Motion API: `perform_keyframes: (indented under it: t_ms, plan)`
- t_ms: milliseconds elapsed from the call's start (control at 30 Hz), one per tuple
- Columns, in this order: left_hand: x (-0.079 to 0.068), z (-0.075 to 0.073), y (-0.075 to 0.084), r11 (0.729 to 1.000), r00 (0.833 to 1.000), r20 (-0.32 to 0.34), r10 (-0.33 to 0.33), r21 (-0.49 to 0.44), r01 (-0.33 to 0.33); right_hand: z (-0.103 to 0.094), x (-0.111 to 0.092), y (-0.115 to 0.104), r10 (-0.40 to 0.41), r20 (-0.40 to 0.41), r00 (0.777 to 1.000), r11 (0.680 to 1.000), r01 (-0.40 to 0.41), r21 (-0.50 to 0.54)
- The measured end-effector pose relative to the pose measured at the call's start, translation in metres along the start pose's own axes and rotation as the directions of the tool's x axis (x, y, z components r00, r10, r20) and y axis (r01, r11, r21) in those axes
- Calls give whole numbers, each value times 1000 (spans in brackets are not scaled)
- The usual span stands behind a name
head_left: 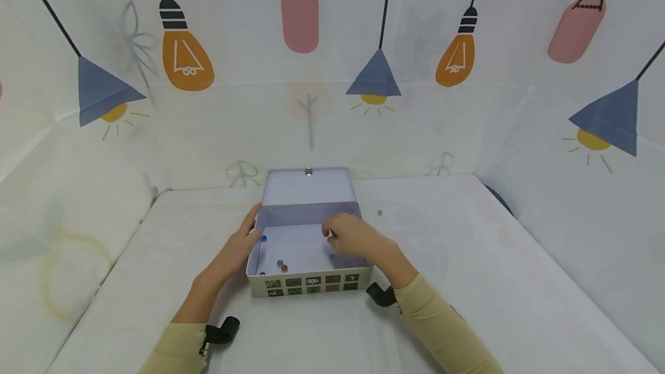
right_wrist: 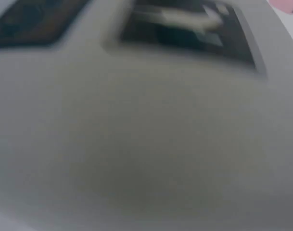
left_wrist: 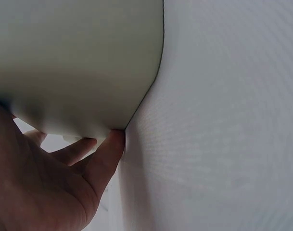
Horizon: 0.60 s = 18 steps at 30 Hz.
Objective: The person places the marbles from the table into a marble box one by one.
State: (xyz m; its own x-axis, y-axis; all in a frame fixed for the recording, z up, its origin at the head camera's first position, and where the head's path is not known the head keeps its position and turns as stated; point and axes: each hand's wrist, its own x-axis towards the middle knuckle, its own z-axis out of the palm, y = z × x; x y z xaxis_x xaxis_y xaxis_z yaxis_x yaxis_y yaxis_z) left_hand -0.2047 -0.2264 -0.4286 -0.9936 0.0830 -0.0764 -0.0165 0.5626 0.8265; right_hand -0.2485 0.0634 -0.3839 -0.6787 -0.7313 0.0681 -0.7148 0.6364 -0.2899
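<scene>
In the head view a white tin box (head_left: 312, 250) lies on the table, its lid (head_left: 310, 185) raised at the back. Inside are a blue marble (head_left: 264, 238) near the left wall, plus a teal marble (head_left: 280, 263) beside a reddish-brown marble (head_left: 284, 268) toward the front. My left hand (head_left: 241, 247) holds the box's left side, thumb at the rim; its fingertips (left_wrist: 112, 139) touch the outer wall in the left wrist view. Over the right half of the interior is my right hand (head_left: 358, 239), fingers bent downward. I cannot tell whether they pinch anything.
A green marble (head_left: 380, 212) lies on the white-covered table (head_left: 447, 316), right of the box. Patterned cloth walls (head_left: 312, 120) enclose the back and sides. The box's printed front (right_wrist: 146, 134) fills the right wrist view closely.
</scene>
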Motion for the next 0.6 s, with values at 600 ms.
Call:
perform_keyframes:
  t_ms: [600]
  plan:
    - [-1,1,-5,1000,1000,-5,15,2,-15,-32,-12,47,146,-293,945,988,-127,83]
